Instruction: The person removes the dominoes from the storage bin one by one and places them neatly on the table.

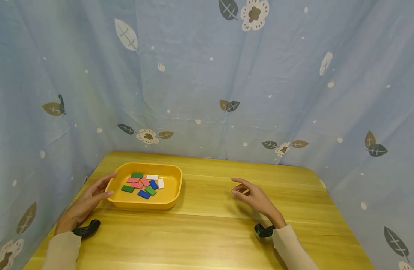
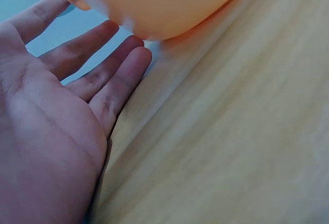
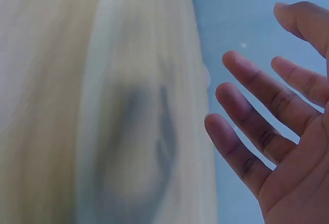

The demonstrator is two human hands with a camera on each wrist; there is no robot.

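Note:
A yellow plastic tray [image 1: 143, 205] with rounded corners stands on the left part of the table, holding several small flat rectangular tiles in green, pink, white and blue. Among them are a white tile [image 1: 161, 183], a blue tile [image 1: 144, 194] and a green tile [image 1: 127, 189]. My left hand [image 1: 89, 200] is at the tray's left end, thumb and forefinger spread along the rim. In the left wrist view its nearly straight fingers [image 2: 123, 77] meet the tray's outer wall [image 2: 159, 8]. Over the table's right half, my right hand [image 1: 255, 197] hovers with relaxed fingers and holds nothing.
The wood-grain table [image 1: 180, 240] carries the tray. A blue curtain [image 1: 193, 75] with leaf and flower prints hangs behind it and along both sides. Dark wrist devices [image 1: 87, 229] are strapped below both hands.

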